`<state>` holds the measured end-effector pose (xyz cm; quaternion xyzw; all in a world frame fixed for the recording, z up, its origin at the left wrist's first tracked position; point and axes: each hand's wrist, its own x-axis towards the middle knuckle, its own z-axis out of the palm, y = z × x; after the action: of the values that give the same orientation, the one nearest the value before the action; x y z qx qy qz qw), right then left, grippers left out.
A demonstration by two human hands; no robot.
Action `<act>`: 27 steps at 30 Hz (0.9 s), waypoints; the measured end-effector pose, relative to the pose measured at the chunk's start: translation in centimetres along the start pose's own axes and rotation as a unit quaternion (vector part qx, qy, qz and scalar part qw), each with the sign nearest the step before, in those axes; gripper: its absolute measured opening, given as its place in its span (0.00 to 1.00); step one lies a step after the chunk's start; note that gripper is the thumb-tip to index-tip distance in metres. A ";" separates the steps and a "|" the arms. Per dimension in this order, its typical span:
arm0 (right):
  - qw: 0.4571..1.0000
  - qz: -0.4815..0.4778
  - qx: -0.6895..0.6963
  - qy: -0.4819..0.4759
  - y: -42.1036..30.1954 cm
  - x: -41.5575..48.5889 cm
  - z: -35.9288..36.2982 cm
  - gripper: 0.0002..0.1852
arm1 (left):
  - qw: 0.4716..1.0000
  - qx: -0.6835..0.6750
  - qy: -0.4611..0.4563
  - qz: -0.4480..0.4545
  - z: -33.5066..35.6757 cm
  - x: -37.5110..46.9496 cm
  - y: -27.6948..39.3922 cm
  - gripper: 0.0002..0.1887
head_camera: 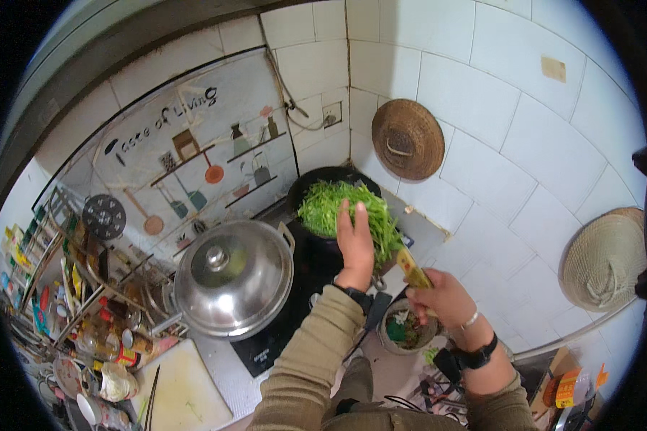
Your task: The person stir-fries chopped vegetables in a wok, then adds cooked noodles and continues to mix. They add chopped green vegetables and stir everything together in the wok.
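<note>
Chopped green leafy stalks (350, 210) heap in a dark wok (323, 173) in the wall corner, and some hang over its right side. Over the heap is my left hand (356, 245), its fingers extended and apart against the greens; it does not grip them. My right hand (445, 301) is closed around a yellow utensil (410, 266) with reddish marks, whose far end meets the overhanging greens. What the greens hide of this utensil cannot be told. Left of the dark wok, a large steel pan with a domed metal and glass lid (234, 280) stands on the black cooktop (256, 353).
A white cutting board (186, 382) bears dark chopsticks (152, 396) and green scraps. Bottles and jars crowd a metal rack (81, 318) at the left. Below my right hand stands a scrap bucket (407, 328). Woven lids (408, 139) hang on the tiled wall; an orange-labelled bottle (569, 388) is lower right.
</note>
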<state>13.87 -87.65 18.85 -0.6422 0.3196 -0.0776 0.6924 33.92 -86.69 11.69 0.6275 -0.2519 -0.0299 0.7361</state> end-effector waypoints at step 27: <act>0.943 0.054 0.274 -0.181 1.4 20.2 -9.2 0.12 | 0.850 0.301 -0.392 0.184 5.8 8.1 -4.7 0.32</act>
<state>24.27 -105.62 10.91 -0.4127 0.1894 -0.0066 0.8909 39.87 -95.90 10.43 0.6964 -0.6273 -0.0600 0.3434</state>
